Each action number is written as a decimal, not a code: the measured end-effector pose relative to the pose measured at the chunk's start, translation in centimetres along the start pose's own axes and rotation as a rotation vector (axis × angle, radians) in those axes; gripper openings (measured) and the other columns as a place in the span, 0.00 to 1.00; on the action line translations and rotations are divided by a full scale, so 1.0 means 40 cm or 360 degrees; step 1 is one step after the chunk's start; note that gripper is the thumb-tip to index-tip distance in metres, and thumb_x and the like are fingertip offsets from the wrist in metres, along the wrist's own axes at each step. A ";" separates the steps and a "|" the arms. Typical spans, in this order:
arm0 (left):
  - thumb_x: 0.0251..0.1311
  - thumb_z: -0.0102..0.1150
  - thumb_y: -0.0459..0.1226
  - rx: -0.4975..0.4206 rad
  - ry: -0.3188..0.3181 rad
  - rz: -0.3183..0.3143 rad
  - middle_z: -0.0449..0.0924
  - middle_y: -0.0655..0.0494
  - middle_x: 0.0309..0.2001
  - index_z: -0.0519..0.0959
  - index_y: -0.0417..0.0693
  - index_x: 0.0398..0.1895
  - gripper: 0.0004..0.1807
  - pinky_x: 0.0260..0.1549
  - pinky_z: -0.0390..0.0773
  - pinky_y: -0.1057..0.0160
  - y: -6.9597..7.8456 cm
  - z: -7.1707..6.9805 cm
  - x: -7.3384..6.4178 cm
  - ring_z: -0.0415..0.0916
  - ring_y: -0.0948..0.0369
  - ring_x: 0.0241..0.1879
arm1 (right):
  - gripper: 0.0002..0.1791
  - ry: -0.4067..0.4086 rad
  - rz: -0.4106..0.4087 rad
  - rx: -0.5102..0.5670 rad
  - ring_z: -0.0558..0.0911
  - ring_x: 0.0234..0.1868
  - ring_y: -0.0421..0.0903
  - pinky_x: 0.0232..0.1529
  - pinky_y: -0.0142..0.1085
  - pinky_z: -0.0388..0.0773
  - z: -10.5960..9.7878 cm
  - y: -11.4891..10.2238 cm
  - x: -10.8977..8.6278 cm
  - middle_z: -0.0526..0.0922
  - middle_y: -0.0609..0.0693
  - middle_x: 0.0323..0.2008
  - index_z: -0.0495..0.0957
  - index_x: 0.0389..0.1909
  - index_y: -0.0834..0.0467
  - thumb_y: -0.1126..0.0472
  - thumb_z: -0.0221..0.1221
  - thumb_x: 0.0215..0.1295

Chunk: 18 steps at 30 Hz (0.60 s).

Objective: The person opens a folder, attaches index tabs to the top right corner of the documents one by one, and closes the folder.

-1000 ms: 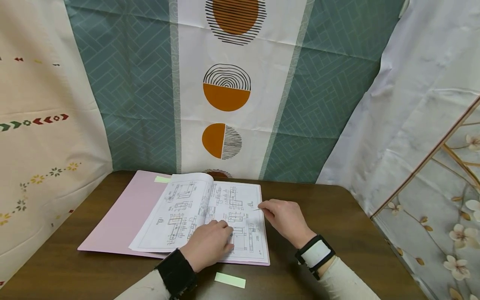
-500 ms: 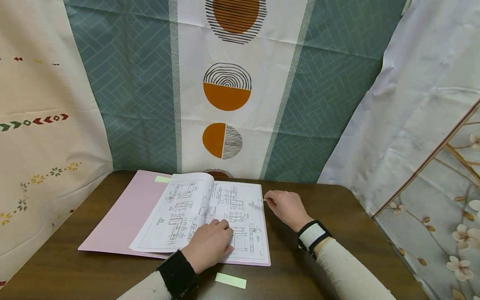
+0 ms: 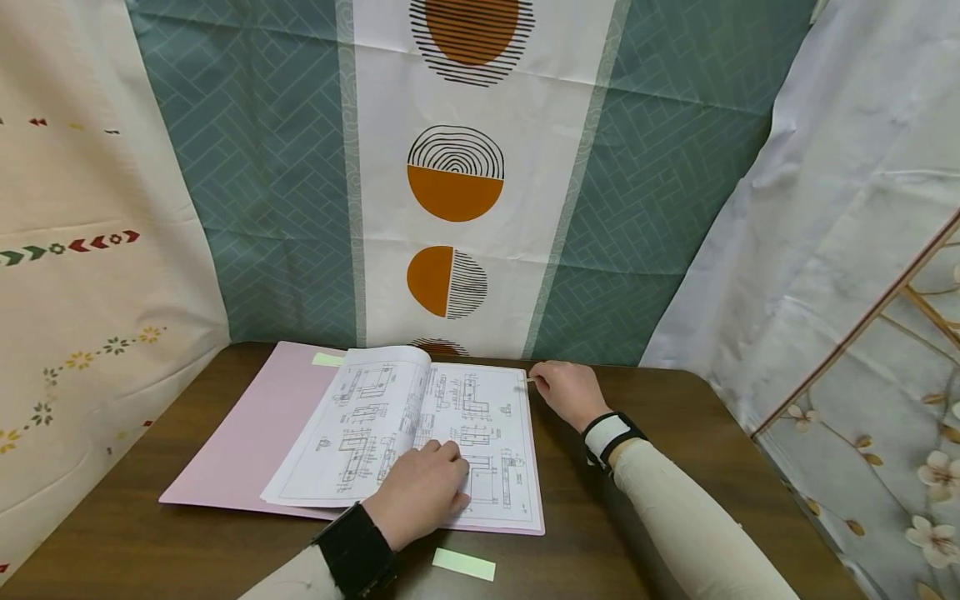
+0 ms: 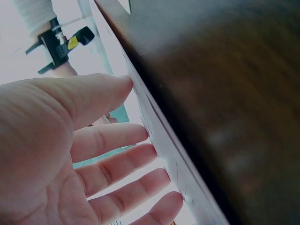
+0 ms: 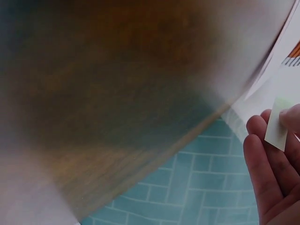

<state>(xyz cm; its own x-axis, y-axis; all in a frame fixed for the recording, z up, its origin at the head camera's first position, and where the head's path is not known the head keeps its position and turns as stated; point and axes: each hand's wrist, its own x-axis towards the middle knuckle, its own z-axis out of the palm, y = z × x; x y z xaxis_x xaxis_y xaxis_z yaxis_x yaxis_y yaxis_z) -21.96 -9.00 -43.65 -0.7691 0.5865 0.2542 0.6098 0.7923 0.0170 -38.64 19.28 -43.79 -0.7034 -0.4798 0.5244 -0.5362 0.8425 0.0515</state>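
A booklet of technical drawings (image 3: 480,450) lies open on a pink folder (image 3: 240,442). My left hand (image 3: 420,493) rests on the lower part of its right-hand page; in the left wrist view the fingertips (image 4: 161,177) touch the paper with the fingers spread. By the page's upper right edge is my right hand (image 3: 567,392). It pinches a small pale green sticky note (image 5: 276,129) between thumb and fingers, the note's end pointing towards the page. Whether the note touches the paper I cannot tell.
Another pale green sticky note (image 3: 463,564) lies on the brown table (image 3: 645,533) in front of the folder. One more green sticky note (image 3: 327,360) is at the folder's top edge. A patterned curtain (image 3: 292,208) hangs behind the table.
My right hand has moved away from me along the page's right edge with the sticky note, from mid-height to near the top corner. My left hand has stayed in place.
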 end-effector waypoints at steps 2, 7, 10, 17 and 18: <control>0.63 0.82 0.48 -0.0006 -0.0004 -0.0005 0.83 0.54 0.40 0.89 0.46 0.42 0.17 0.34 0.80 0.56 0.001 -0.001 0.000 0.79 0.55 0.37 | 0.08 -0.0007 0.0006 -0.0014 0.89 0.34 0.45 0.33 0.42 0.85 0.009 0.006 0.008 0.93 0.47 0.37 0.93 0.44 0.54 0.69 0.74 0.69; 0.63 0.81 0.49 -0.0023 -0.0041 -0.0026 0.84 0.54 0.41 0.90 0.46 0.44 0.17 0.34 0.80 0.56 0.003 -0.002 0.002 0.79 0.55 0.39 | 0.08 -0.0025 0.0008 -0.0060 0.88 0.32 0.44 0.32 0.40 0.84 0.024 0.015 0.025 0.92 0.46 0.34 0.93 0.43 0.52 0.68 0.73 0.69; 0.64 0.81 0.49 -0.0017 -0.0044 -0.0029 0.83 0.54 0.41 0.90 0.46 0.44 0.17 0.33 0.79 0.56 0.004 0.000 0.003 0.78 0.55 0.38 | 0.07 -0.0040 -0.0019 -0.0084 0.88 0.31 0.44 0.31 0.40 0.84 0.029 0.020 0.032 0.91 0.46 0.33 0.92 0.42 0.52 0.68 0.74 0.69; 0.63 0.81 0.48 0.0005 -0.0002 -0.0021 0.83 0.55 0.39 0.90 0.47 0.42 0.17 0.32 0.79 0.56 0.001 0.001 0.005 0.78 0.55 0.37 | 0.07 -0.0115 -0.0105 -0.0104 0.88 0.32 0.43 0.33 0.41 0.85 0.036 0.031 0.041 0.91 0.45 0.33 0.93 0.41 0.52 0.68 0.74 0.69; 0.63 0.81 0.48 0.0007 -0.0001 -0.0021 0.83 0.55 0.39 0.90 0.47 0.42 0.17 0.32 0.79 0.56 0.000 0.001 0.004 0.78 0.55 0.37 | 0.07 -0.0132 -0.0114 -0.0107 0.88 0.32 0.43 0.33 0.41 0.85 0.037 0.033 0.041 0.91 0.45 0.33 0.93 0.41 0.52 0.68 0.74 0.69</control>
<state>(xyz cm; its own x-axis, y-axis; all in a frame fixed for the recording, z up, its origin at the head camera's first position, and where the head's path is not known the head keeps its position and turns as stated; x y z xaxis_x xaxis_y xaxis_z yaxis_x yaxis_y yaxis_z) -22.10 -8.88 -43.65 -0.7770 0.5763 0.2534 0.5990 0.8006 0.0163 -41.19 19.22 -44.12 -0.7022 -0.5554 0.4455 -0.5558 0.8186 0.1444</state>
